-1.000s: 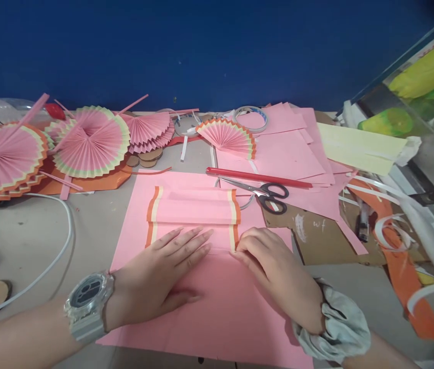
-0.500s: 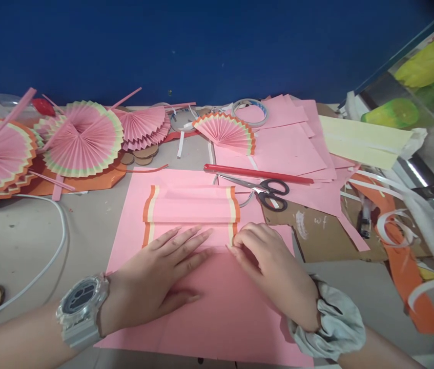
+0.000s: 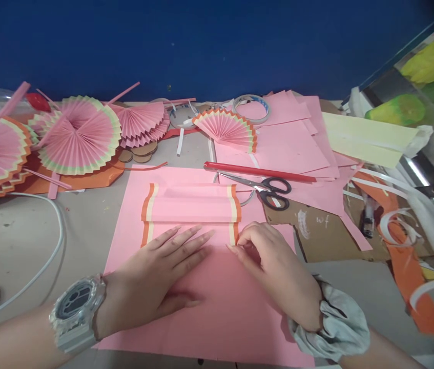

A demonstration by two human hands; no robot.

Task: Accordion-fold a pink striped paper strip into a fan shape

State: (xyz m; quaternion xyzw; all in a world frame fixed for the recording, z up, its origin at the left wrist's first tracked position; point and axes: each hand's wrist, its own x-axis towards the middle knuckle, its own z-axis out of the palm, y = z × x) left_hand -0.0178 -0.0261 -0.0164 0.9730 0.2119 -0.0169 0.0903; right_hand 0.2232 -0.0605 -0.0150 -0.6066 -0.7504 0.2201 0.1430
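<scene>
Pinching striped paper (image 3: 189, 207), right fingers (image 3: 254, 234) nearly meet; empty left fingers (image 3: 176, 242) spread flat; scissors (image 3: 266, 186), red stick (image 3: 260, 172) beyond

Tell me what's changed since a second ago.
Only the view shifted slightly; nothing was visibly taken or let go. The left hand still lies partly over the striped paper, the right hand at its near right corner; the scissors stayed put.

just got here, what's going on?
Someone is handling a creased pink paper strip with orange-and-cream ends, lying on a large flat pink paper sheet. The left hand lies flat over its near edge; the right hand seems to pinch its near right corner. Black-handled metal scissors and pleated pink paper fans lie beyond, not in hand.
</scene>
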